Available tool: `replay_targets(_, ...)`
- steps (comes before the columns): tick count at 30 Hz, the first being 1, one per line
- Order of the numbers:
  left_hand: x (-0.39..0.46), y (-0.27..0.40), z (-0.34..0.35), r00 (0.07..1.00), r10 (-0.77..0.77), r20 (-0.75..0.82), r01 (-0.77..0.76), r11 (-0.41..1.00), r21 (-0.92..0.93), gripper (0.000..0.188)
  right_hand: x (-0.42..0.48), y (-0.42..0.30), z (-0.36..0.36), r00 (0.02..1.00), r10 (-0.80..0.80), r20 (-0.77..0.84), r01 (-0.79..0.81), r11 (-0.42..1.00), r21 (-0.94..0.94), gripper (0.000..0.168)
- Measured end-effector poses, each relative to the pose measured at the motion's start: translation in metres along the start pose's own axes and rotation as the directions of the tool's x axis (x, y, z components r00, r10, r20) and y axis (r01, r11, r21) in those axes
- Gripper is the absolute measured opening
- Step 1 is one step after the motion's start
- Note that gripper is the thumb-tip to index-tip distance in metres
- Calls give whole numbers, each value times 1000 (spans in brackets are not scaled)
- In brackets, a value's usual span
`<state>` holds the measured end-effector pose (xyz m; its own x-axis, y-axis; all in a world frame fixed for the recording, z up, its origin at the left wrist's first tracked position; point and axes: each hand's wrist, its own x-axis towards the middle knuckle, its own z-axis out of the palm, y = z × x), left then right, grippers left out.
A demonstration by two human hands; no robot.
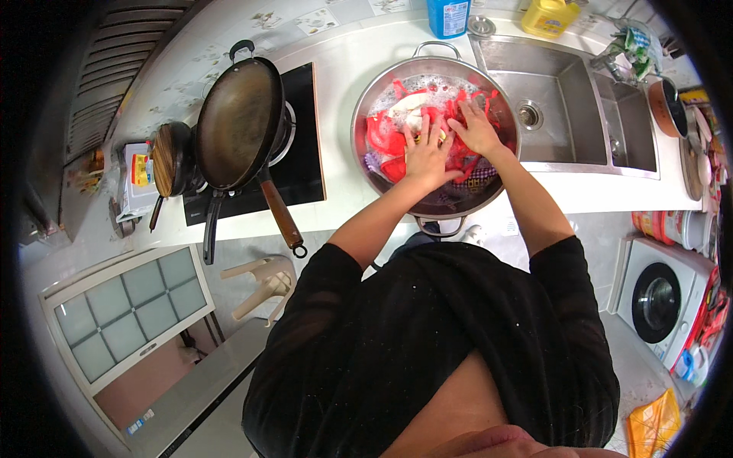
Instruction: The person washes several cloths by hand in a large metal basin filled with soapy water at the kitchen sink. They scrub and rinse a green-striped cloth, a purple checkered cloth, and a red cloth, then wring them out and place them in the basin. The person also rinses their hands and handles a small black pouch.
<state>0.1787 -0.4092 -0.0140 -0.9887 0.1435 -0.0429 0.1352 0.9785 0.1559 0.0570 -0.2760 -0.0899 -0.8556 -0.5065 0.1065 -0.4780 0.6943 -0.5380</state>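
A large stainless steel basin (366, 166) with two loop handles stands on the white counter in front of me. Soapy water in it covers part of a heap of red and white cloth (385, 137). My left hand (428, 154) rests on the cloth with its fingers spread. Just right of it, my right hand (476, 130) presses on the heap, fingers apart as well. A dark checked cloth (480, 178) lies low in the water near the basin's front. What lies beneath the palms is hidden.
Left is a black cooktop (306, 172) with a large wok (237, 126) tilted over it, its wooden handle (280, 212) past the counter edge. A double-bowl steel sink (550, 149) adjoins the basin's right. Behind stand a blue container (448, 20) and a yellow jug (547, 18).
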Motion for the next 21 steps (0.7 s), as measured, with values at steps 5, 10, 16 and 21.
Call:
replay_targets(5, 19, -53, 31, 995, 38, -93, -26, 992, 125, 59, 14, -14, -36, 984, -148, 96, 156, 985, -79, 39)
replay_targets(10, 32, -71, 29, 985, -171, 34, 170, 985, 43, 64, 12, -30, -35, 965, -243, 100, 262, 918, -297, 60)
replay_targets(16, 39, -70, 44, 965, -237, 112, 252, 955, -153, 61, 6, -17, -4, 975, -112, 193, 191, 867, -460, 64)
replay_targets(21, 41, -87, 81, 864, -210, 458, 235, 972, 2, 52, 10, -25, 0, 813, 204, 545, 74, 892, -445, 54)
